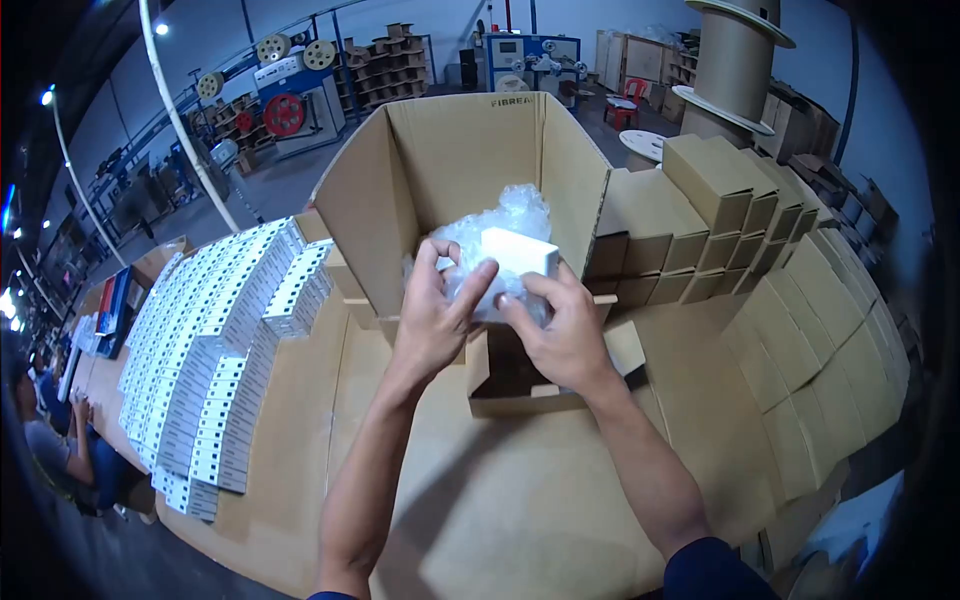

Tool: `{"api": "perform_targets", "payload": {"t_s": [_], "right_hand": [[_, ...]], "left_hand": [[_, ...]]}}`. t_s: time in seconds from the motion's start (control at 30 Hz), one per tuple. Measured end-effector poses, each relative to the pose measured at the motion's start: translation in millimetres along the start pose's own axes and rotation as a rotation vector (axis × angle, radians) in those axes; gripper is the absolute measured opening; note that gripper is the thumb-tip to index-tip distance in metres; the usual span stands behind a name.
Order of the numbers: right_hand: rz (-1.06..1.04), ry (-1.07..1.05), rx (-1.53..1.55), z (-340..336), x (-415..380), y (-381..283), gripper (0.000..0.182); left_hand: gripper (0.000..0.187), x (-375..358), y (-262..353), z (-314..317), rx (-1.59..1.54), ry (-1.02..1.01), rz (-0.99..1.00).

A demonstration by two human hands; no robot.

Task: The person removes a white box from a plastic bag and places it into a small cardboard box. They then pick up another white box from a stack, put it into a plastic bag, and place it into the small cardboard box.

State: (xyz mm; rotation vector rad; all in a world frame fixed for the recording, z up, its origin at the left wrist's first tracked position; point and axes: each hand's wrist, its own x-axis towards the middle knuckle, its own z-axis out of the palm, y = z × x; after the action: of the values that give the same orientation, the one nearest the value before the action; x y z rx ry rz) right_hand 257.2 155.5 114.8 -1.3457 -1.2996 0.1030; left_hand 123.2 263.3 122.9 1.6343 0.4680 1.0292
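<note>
A white box [518, 250] is held up in front of a large open carton [460, 150], with clear plastic bags [500, 215] around and behind it. My left hand [440, 305] has its thumb and fingers closed on the crumpled clear plastic at the box's left. On the other side, my right hand [560, 320] grips the white box at its lower right, thumb in front. Below both hands stands a small brown box [520, 400] with its flaps open; its inside is dark and partly hidden.
Rows of white labelled boxes [215, 330] are stacked at the left. Brown cartons [700, 200] and flat folded cardboard [820, 340] stand at the right. A person [60, 450] sits at the far left. Machines [300, 95] and large spools [730, 70] are farther back.
</note>
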Motion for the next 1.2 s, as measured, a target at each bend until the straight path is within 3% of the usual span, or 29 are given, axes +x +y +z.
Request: {"api": "perform_targets", "payload": {"t_s": [0.1, 0.13, 0.2, 0.3, 0.4, 0.53, 0.57, 0.7, 0.8, 0.83, 0.93, 0.97, 1.07, 1.1, 1.2], "right_hand": [[0.202, -0.027, 0.309, -19.8, -48.6, -13.5, 0.028], [0.244, -0.057, 0.181, -29.5, -66.6, -19.9, 0.03], [0.321, -0.043, 0.297, -37.7, -102.5, -28.4, 0.034], [0.397, 0.077, 0.455, -44.8, -150.6, -30.5, 0.039], [0.449, 0.141, 0.374, -53.2, -188.9, -48.3, 0.042], [0.407, -0.039, 0.431, -63.8, -240.5, -39.3, 0.044], [0.426, -0.015, 0.617, -60.7, -251.9, -41.2, 0.043], [0.516, 0.04, 0.509, -52.2, -288.0, -43.4, 0.03], [0.497, 0.015, 0.297, -61.9, -303.5, -38.7, 0.017], [0.468, -0.038, 0.196, -69.2, -303.8, -43.5, 0.011], [0.38, -0.226, -0.025, -87.0, -302.9, -58.9, 0.013], [0.277, -0.234, 0.024, -87.5, -303.7, -56.6, 0.015], [0.221, -0.283, 0.077, -89.9, -306.7, -54.8, 0.016], [0.233, -0.286, 0.066, -92.3, -308.2, -54.2, 0.017], [0.292, -0.245, 0.108, -99.0, -311.3, -49.8, 0.017]], "left_hand": [[0.034, -59.4, 25.8, -0.4, -0.165, -0.083, -0.073], [0.043, -78.0, 21.8, 1.1, -0.226, -0.118, -0.027], [0.047, -119.2, 24.4, 12.6, -0.371, -0.118, -0.134], [0.028, -175.0, 3.2, 19.8, -0.375, -0.123, -0.202], [0.015, -215.6, -7.7, 29.5, -0.411, -0.055, -0.209], [0.011, -262.5, -14.6, 49.6, -0.362, 0.116, -0.251], [0.013, -271.9, -14.7, 54.1, -0.353, 0.149, -0.272], [0.018, -304.4, -10.4, 64.3, -0.305, 0.128, -0.359], [0.027, -318.5, -11.4, 74.6, -0.28, 0.181, -0.173], [0.038, -319.6, -6.5, 70.8, 0.02, 0.165, -0.078], [0.048, -315.0, 20.3, 63.8, 0.421, -0.064, -0.035], [0.041, -313.4, 19.0, 66.0, 0.374, -0.141, -0.019], [0.031, -316.4, 2.2, 69.5, -0.105, -0.206, -0.352], [0.015, -317.4, 1.8, 70.5, -0.234, -0.232, -0.369], [0.009, -321.1, -11.7, 74.8, -0.252, -0.178, -0.312]]}}
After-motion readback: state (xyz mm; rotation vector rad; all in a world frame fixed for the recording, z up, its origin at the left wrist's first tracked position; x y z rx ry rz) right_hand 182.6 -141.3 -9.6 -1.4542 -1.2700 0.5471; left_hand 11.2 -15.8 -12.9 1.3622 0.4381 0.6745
